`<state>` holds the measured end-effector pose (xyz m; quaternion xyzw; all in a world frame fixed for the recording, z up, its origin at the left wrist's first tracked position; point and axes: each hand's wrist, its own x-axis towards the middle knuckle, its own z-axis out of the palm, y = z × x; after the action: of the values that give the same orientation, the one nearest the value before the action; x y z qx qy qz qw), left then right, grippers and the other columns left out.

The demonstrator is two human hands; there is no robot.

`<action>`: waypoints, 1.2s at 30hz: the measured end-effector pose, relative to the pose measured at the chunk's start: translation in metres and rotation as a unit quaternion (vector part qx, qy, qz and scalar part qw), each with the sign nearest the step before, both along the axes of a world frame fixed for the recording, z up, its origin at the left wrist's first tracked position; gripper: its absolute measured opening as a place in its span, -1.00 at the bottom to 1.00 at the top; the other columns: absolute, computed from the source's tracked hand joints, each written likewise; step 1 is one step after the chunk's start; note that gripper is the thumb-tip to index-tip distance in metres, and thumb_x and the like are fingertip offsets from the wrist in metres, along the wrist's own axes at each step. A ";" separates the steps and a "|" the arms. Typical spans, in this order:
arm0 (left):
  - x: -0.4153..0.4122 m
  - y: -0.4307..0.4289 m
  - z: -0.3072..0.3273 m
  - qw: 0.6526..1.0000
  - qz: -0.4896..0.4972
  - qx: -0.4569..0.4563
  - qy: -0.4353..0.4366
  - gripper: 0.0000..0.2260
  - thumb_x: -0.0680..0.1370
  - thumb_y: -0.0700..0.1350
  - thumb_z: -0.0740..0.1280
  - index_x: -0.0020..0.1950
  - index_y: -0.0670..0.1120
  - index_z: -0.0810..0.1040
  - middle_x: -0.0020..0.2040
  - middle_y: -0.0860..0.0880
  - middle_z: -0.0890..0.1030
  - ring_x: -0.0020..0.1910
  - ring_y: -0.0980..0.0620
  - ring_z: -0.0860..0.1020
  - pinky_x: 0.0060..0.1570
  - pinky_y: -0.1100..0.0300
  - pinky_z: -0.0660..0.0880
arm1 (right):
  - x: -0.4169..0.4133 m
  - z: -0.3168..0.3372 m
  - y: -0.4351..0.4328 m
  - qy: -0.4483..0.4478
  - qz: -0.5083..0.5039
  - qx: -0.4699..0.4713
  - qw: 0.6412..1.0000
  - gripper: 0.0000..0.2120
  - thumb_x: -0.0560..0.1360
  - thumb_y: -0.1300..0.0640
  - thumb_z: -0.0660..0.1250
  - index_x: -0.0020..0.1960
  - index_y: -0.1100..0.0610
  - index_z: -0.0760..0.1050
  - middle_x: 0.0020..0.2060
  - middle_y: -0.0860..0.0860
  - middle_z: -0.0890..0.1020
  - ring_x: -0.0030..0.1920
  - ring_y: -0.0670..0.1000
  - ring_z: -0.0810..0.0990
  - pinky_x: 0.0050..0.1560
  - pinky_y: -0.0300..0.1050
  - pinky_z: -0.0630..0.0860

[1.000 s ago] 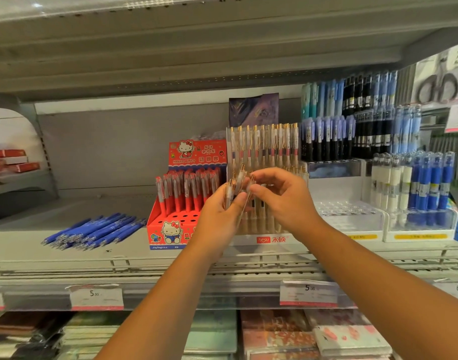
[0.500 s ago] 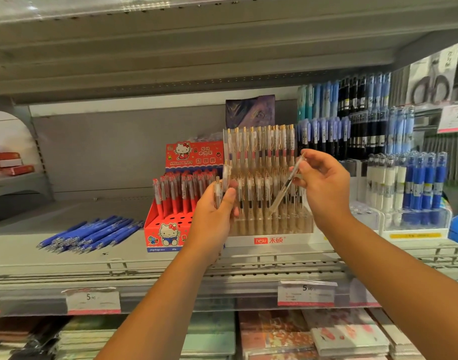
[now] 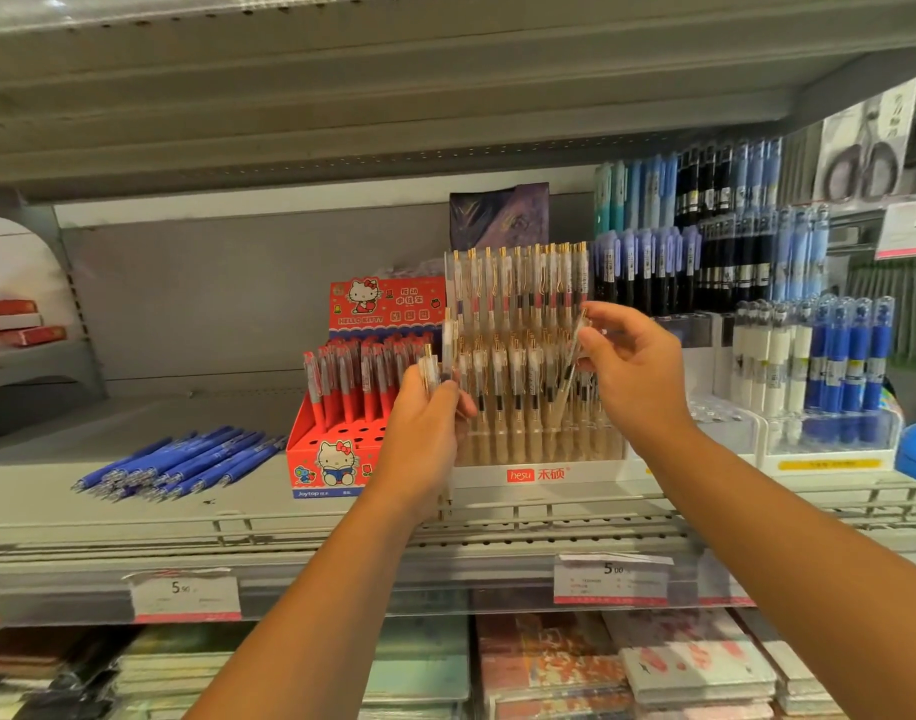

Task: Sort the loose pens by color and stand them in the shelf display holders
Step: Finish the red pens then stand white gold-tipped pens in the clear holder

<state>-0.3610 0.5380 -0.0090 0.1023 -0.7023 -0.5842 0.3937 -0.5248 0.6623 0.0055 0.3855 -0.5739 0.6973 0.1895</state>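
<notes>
My left hand grips a small bunch of clear pens with gold clips, held upright in front of the clear tiered display holder. My right hand pinches one clear gold-clip pen, tilted, over the right side of that holder's front rows. The holder carries several matching clear pens in two tiers. A loose pile of blue pens lies flat on the shelf at the left.
A red Hello Kitty box with red pens stands left of the clear holder. Blue, black and white pens fill racks at the right. Price tags hang on the shelf rail; notebooks lie on the shelf below.
My right hand took one pen from the bunch in my left hand and carried it right to the clear holder; since half a second ago it has barely moved.
</notes>
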 end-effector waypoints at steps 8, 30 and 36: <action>0.000 0.001 -0.003 0.999 -0.015 -0.036 0.010 -0.86 0.69 -0.15 0.14 0.12 -0.01 0.47 -0.12 0.04 0.70 -0.27 0.13 0.55 -0.26 0.18 0.50 | 0.006 -0.004 -0.006 0.053 -0.046 0.115 0.991 -0.73 0.56 0.18 0.36 0.25 0.10 0.58 -0.12 -0.15 0.61 -0.07 -0.20 0.57 -0.05 -0.38 0.50; 0.004 0.008 0.002 0.995 -0.027 -0.097 0.013 -0.81 0.66 -0.12 0.23 0.17 0.11 0.56 -0.02 0.09 0.71 -0.06 0.05 0.68 -0.13 0.20 0.57 | 0.049 0.014 -0.010 0.086 0.087 0.116 0.986 -0.85 0.53 0.18 0.39 0.09 0.03 0.59 -0.07 -0.12 0.65 -0.05 -0.20 0.59 -0.05 -0.38 0.51; 0.003 0.008 0.000 0.992 -0.027 -0.120 0.012 -0.85 0.63 -0.08 0.29 0.06 0.11 0.64 -0.05 0.10 0.71 -0.04 0.14 0.66 -0.08 0.29 0.52 | 0.050 0.015 -0.010 0.037 0.131 0.073 0.988 -0.86 0.52 0.24 0.40 0.05 0.08 0.62 -0.13 -0.01 0.68 -0.08 -0.08 0.66 -0.01 -0.23 0.60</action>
<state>-0.3578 0.5458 -0.0094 0.0282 -0.7652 -0.5071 0.3957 -0.4743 0.6526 0.0205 0.4952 -0.5604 0.6579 0.0891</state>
